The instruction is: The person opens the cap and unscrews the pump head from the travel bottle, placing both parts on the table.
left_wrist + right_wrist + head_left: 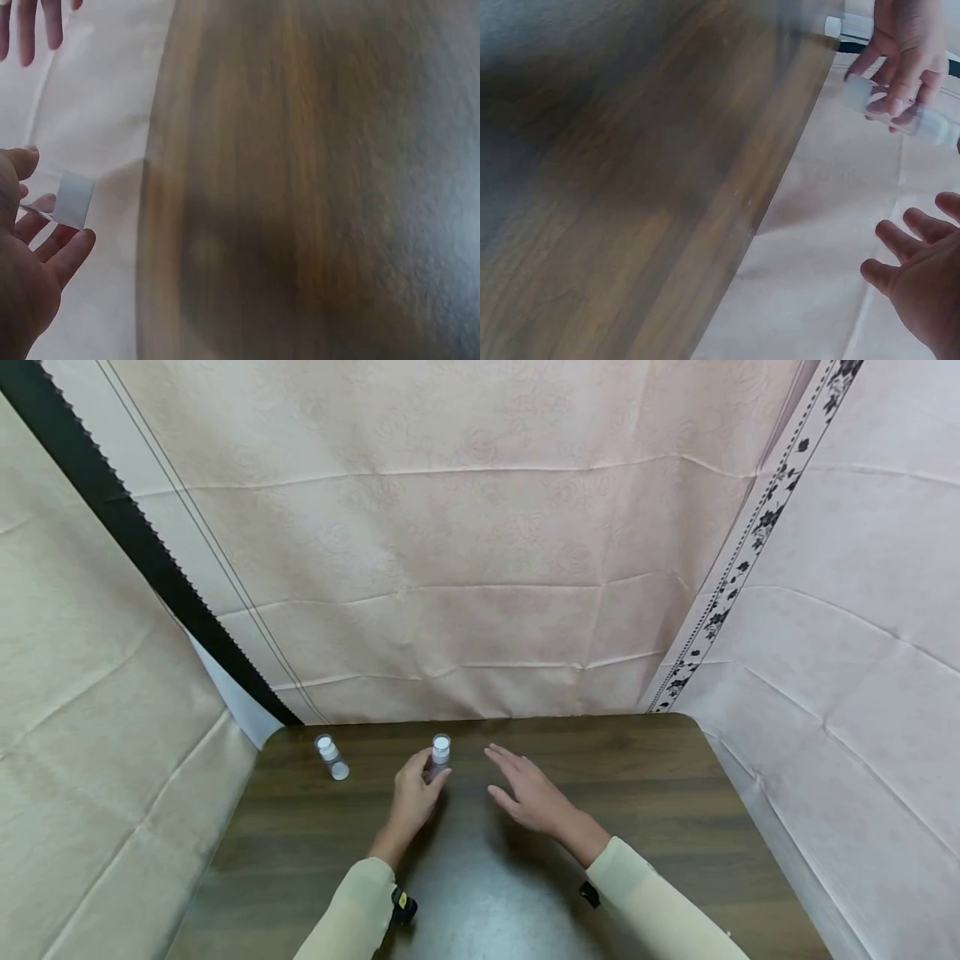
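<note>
A small clear bottle with a white cap [441,748] is held between the thumb and fingers of my left hand [411,797], near the table's far edge. In the right wrist view that bottle [896,112] is tilted and seen side-on. Only its white end [73,199] shows clearly in the left wrist view. To its right my right hand [531,795] hovers with fingers extended, holding nothing and apart from the bottle. A second, similar bottle [332,757] appears to stand on the table at the far left.
The brown wood-grain table [637,827] has rounded far corners. Pale creased cloth [465,543] hangs behind it and along both sides. A black strip [150,552] runs down the left cloth, and a floral border [731,585] down the right.
</note>
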Demonstrator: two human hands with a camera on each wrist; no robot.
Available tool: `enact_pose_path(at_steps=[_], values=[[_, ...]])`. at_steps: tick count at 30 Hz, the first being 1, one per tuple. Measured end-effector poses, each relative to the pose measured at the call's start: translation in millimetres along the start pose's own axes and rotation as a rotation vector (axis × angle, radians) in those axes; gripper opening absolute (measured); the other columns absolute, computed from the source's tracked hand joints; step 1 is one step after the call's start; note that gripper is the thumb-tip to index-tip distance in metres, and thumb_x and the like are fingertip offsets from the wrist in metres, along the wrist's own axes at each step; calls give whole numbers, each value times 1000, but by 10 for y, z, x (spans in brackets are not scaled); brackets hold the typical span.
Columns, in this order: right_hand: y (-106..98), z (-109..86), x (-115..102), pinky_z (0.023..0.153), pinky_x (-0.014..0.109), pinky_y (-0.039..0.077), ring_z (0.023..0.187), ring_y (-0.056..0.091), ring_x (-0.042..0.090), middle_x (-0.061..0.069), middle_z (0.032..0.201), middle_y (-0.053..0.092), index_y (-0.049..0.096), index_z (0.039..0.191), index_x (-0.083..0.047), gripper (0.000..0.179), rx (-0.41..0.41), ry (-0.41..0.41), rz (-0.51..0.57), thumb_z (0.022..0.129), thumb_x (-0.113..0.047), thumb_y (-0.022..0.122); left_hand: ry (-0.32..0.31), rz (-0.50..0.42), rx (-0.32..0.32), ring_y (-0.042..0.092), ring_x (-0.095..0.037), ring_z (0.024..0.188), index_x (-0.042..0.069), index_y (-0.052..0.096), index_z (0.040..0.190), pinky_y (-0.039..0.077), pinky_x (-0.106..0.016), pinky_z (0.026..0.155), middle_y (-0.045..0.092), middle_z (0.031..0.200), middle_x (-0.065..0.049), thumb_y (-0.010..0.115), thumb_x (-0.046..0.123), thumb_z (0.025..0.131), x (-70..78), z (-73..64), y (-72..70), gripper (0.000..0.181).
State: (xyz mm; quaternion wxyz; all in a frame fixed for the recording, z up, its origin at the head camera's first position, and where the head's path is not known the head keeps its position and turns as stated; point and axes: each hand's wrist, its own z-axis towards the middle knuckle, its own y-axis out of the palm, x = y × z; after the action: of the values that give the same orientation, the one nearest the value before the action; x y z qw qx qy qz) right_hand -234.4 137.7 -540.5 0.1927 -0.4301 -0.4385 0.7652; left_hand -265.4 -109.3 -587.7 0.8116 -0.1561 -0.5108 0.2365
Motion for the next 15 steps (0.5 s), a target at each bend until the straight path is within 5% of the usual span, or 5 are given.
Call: enact_pose_path(at_steps=[6, 15], values=[[-35, -66, 55, 115, 55, 42, 145, 46, 32, 13, 161, 44, 41, 157, -8, 61, 116, -60, 12, 104, -27, 63, 64, 8, -3, 70, -29, 91, -2, 68, 123, 60, -45, 76, 70, 104, -18, 84, 5, 85, 180, -1, 41, 41], [-158, -73, 82, 115, 55, 41, 146, 45, 32, 13, 159, 46, 40, 157, -8, 65, 170, -2, 65, 102, -30, 67, 157, 134, -23, 71, -27, 91, 4, 71, 122, 60, -46, 80, 72, 102, -13, 87, 9, 83, 398, -23, 104, 43]])
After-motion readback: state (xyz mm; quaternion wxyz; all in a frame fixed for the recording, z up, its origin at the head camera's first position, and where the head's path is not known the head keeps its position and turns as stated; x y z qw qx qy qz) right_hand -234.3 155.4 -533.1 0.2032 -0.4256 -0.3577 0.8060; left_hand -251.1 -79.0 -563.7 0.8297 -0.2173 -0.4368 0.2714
